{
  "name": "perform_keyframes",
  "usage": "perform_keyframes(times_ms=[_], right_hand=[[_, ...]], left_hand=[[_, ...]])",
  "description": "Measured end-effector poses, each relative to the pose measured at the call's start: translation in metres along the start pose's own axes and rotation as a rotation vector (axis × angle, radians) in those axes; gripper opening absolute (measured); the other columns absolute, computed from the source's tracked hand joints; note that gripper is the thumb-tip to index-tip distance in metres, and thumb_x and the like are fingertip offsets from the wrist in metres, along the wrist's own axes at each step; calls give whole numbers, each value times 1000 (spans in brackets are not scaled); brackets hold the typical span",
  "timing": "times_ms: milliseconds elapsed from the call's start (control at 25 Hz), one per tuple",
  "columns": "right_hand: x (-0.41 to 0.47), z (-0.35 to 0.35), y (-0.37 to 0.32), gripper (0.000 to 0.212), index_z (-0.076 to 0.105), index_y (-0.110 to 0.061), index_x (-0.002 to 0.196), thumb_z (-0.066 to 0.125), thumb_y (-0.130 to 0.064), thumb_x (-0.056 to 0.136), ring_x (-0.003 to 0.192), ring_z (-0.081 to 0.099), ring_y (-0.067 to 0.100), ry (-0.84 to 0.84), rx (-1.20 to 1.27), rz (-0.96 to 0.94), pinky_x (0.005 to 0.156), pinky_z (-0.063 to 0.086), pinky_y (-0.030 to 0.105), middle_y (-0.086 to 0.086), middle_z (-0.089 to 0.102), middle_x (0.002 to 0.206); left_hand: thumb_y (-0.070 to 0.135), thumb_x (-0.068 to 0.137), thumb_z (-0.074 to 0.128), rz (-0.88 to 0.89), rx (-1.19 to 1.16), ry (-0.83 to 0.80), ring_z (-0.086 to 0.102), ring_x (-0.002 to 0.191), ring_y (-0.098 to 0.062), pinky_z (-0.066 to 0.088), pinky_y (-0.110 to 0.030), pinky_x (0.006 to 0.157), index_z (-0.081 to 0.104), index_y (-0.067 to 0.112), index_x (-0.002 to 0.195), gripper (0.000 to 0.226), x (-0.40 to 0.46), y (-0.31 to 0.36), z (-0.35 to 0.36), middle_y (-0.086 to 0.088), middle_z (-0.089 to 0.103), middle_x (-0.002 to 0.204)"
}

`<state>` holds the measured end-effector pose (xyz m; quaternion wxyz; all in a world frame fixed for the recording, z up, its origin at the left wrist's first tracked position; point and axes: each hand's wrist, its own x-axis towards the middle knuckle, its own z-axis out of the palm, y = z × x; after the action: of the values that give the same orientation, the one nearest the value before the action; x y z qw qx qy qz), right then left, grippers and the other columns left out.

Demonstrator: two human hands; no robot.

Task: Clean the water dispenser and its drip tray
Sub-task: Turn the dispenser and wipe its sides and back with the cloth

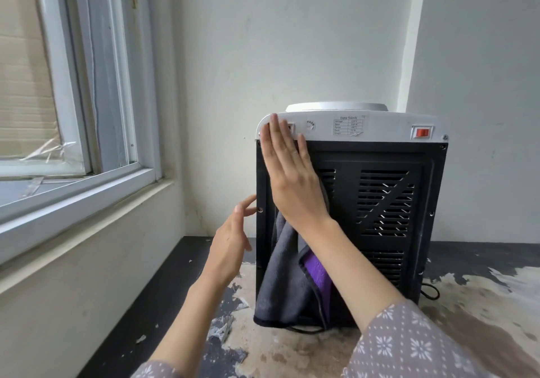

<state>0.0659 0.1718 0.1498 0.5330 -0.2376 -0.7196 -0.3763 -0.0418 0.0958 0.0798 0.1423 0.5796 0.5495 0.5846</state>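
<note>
Just one dispenser (377,190), one cloth (285,275), two hands

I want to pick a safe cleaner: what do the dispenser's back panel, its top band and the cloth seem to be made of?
Back panel: probably matte black plastic or painted metal, with punched vent slots and screws. Top band: smooth, slightly glossy white plastic, by its moulded rounded corner. Cloth: soft grey microfibre, judging by its fuzzy nap and drape.
</note>
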Motion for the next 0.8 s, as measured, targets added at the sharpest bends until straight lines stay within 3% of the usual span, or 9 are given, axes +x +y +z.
perform_keyframes(times_ms=[120, 240, 400, 520, 640, 720, 800], right_hand=[[-15, 2, 5, 49, 33, -2, 144, 17, -2, 98, 140, 29, 23, -27, -108, -171, 116, 25, 39, 14, 33, 150], [-44, 0, 5, 47, 34, -3, 144, 20, -2, 99, 139, 31, 22, -66, -110, -332, 114, 28, 37, 13, 34, 150], [-111, -6, -2, 45, 46, -6, 139, 24, -5, 99, 137, 36, 19, -217, -22, -486, 112, 32, 33, 9, 40, 147], [-158, -5, -6, 41, 52, -11, 135, 29, -8, 100, 134, 40, 14, -357, 55, -567, 113, 29, 30, 2, 48, 143], [-179, -6, -10, 38, 47, -14, 134, 33, -8, 99, 131, 44, 8, -456, 97, -629, 116, 22, 29, -5, 50, 140], [-177, -9, -11, 42, 40, -18, 137, 37, -13, 96, 132, 42, 8, -482, 81, -699, 115, 20, 31, -7, 46, 143], [-172, -19, -8, 48, 38, -23, 139, 42, -24, 92, 134, 40, 12, -475, 90, -651, 113, 23, 35, -7, 41, 147]], left_hand=[[56, 86, 6, 26, -33, -14, 54, 77, -4, 33, -20, 91, 45, 49, 119, 52, 5, -10, -1, 12, 64, 89], [64, 79, 7, 63, -42, -19, 55, 70, -4, 38, -33, 89, 43, 37, 122, 63, 9, -20, -4, 14, 64, 91], [59, 75, 11, 42, -76, -29, 54, 61, -8, 42, -36, 84, 45, 27, 119, 64, 14, -20, -5, 16, 61, 101], [48, 82, 9, -5, -43, -57, 56, 79, -12, 36, -28, 89, 45, 30, 118, 55, 13, -16, -8, 19, 64, 96], [50, 83, 9, -59, 22, -108, 56, 88, -6, 31, -14, 80, 41, 38, 123, 53, 7, -6, -12, 16, 60, 115], [57, 92, 15, -76, 45, -136, 56, 96, -4, 33, -18, 82, 37, 45, 128, 43, 0, -2, -10, 20, 53, 124], [52, 100, 22, -70, 35, -148, 52, 112, -2, 32, -23, 91, 33, 48, 133, 35, -10, -2, -4, 24, 46, 132]])
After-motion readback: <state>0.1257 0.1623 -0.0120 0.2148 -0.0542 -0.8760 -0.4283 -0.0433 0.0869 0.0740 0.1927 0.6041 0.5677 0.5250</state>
